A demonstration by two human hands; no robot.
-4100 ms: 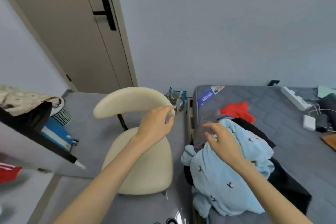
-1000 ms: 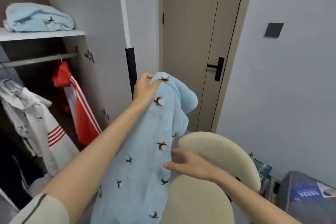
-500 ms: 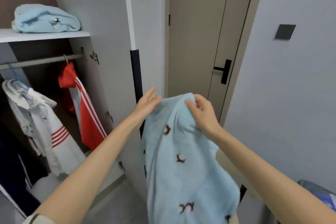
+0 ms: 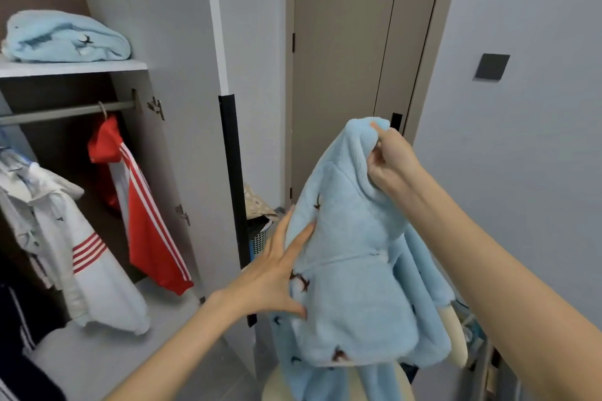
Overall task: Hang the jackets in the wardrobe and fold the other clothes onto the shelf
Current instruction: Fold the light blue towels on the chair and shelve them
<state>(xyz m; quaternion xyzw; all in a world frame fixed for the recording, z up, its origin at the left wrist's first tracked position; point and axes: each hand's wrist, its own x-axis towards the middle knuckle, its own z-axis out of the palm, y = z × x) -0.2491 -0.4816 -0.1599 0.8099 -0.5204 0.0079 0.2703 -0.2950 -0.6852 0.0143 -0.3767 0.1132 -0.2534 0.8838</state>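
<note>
Step judged: folding of light blue fleece garment (image 4: pixel 355 286), held centre right of frame. Top edge pinched by right hand (image 4: pixel 389 161); left hand (image 4: pixel 277 277) laid flat on its side, fingers straight, spread. Next, likely: halves to be brought together, bundle placed on shelf (image 4: pixel 81 68), upper left.

The right hand (image 4: pixel 389 158) pinches the top edge of a light-blue fleece garment (image 4: pixel 355 296) (dotted with small dark motifs) and holds it up in front of a beige door (image 4: pixel 342 58). The left hand (image 4: pixel 277 277) lies flat against the garment's side, fingers straight and spread. The cloth's lower end drapes over a cream chair (image 4: pixel 454 338). In the open wardrobe, a folded blue item (image 4: pixel 65 37) sits on the shelf (image 4: pixel 75 68); a red jacket (image 4: pixel 146 228) and a white jacket (image 4: pixel 78 257) hang from the rail (image 4: pixel 65 111)
</note>
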